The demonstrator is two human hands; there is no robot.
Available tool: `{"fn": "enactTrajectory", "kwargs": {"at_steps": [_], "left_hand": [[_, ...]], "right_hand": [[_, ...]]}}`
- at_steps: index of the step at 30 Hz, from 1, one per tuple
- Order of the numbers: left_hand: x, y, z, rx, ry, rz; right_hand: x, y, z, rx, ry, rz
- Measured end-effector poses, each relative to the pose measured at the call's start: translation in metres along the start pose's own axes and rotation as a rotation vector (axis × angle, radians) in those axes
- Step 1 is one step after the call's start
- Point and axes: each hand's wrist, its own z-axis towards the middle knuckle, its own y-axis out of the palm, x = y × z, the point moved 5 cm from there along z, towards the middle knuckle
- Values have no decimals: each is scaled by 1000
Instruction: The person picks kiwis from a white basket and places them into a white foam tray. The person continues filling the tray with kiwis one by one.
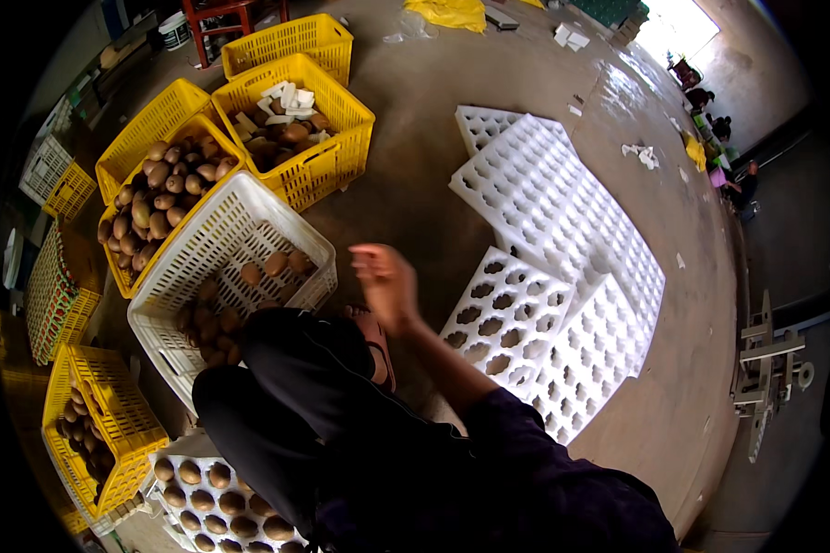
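Observation:
My right hand [385, 283] is blurred above the floor, between the white plastic crate [211, 214] and the white foam trays. Its fingers look curled, and whether they hold anything cannot be made out. My left hand is out of view. Several kiwifruit [211, 325] lie inside the white crate, a few of them apart at its far end [275, 264]. On the right, foam sheets with scalloped holes [505, 304] overlap on the floor. By my legs, a foam tray [204, 487] carries kiwifruit set in rows, partly hidden by my knee.
A yellow crate [121, 266] heaped with kiwifruit touches the white one. Behind it, another yellow crate [325, 169] holds kiwifruit and white foam pieces. At left stands a further yellow crate [128, 422] with fruit. A red wooden stool [225, 8] is at the back; people sit far right.

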Motion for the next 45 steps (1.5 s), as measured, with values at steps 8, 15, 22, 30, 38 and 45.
{"fn": "enactTrajectory", "kwargs": {"at_steps": [8,15,22,30,38,45], "left_hand": [[51,-48,-4,-134,2,130],[72,-36,-16,150,116,-124],[68,-49,-104,446,17,-337],[13,-65,-134,433,-75,-416],[113,18,-134,-257,1,-584],[123,-9,-155,-305,141,-1304]], "right_hand": [[24,-387,-84,204,180,-1989],[89,-446,-58,77,530,-2341],[-20,-378,23,-244,79,-2003],[-107,0,83,-263,-253,-974],[-1,310,-138,-708,43,-150],[131,303,-286,-1557,-33,-746]]}}
